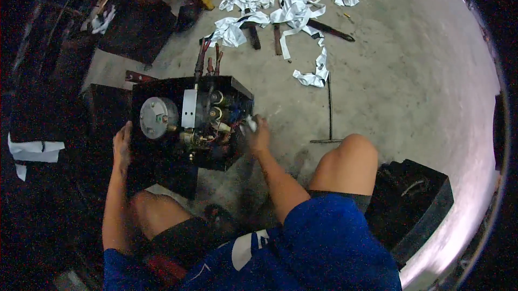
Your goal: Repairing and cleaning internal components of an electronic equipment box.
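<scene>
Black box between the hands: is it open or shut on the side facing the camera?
Open: no cover hides that side of the box, so the round grey disc and silver block show.

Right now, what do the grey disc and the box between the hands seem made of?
Disc: dull grey, probably metal, given its soft sheen; plastic possible. Box: dark, matte, perhaps painted sheet metal, judging by its thin, straight edges.

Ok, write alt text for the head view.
A person's right hand holds a white wad beside an open black box holding a grey disc and wiring; the left hand is at its left edge. White rags lie on the grey floor.
</scene>
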Tool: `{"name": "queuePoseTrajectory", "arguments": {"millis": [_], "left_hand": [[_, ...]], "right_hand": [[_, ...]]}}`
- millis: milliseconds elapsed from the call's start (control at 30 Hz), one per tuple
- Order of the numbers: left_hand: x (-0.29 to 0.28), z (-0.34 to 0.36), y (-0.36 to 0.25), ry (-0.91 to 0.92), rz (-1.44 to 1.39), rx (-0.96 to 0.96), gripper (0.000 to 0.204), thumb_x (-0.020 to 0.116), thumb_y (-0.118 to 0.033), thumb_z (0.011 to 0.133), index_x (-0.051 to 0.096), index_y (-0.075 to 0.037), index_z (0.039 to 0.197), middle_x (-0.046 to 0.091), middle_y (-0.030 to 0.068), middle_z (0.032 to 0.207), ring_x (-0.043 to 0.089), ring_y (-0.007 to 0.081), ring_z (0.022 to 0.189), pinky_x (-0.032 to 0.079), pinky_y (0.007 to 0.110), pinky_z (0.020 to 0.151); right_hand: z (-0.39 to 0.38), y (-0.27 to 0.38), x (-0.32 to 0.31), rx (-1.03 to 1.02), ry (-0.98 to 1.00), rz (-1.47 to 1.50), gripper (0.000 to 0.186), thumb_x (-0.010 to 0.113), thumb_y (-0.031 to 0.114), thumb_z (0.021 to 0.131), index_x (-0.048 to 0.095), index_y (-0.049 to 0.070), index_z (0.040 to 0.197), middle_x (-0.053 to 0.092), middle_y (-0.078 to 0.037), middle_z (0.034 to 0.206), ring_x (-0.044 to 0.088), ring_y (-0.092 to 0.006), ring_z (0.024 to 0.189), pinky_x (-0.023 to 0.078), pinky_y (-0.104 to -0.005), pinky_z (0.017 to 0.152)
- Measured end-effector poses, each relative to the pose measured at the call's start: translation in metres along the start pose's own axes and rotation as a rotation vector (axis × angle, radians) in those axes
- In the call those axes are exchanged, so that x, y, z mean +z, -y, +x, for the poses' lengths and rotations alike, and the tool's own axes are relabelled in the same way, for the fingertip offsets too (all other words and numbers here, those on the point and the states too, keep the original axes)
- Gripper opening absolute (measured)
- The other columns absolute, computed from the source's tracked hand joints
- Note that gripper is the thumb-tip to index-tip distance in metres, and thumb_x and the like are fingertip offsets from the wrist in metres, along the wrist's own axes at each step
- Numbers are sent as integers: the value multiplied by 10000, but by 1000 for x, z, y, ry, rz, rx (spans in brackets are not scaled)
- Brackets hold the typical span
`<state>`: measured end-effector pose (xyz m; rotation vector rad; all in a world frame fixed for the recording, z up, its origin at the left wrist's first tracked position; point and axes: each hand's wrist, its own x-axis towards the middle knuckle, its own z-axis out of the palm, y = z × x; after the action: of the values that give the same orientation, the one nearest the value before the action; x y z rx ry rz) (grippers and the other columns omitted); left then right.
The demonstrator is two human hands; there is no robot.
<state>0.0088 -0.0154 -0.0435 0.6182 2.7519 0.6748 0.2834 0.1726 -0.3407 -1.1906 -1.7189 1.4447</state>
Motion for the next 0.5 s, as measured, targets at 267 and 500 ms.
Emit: {"name": "queuePoseTrajectory", "arguments": {"millis": [267, 500], "left_hand": [[10, 14, 15, -16, -126, 29, 596, 514, -455, 923, 574, 80, 1179, 610, 201, 1174, 554, 252, 1123, 371, 327, 984], [-10, -5, -4, 15, 22, -18, 567, 520, -440, 925, 581, 60, 1184, 615, 193, 1172, 564, 247, 1109, 387, 328, 967]], "right_hand": [[42, 8, -17, -105, -53, -119, 505, 734, 173, 749, 488, 18, 1161, 561, -209, 1068, 554, -380, 959, 449, -421, 832], [-15, 35, -43, 554, 345, 15, 645, 708, 313, 806, 429, -47, 1264, 578, -224, 1159, 587, -281, 1014, 476, -386, 831]]}}
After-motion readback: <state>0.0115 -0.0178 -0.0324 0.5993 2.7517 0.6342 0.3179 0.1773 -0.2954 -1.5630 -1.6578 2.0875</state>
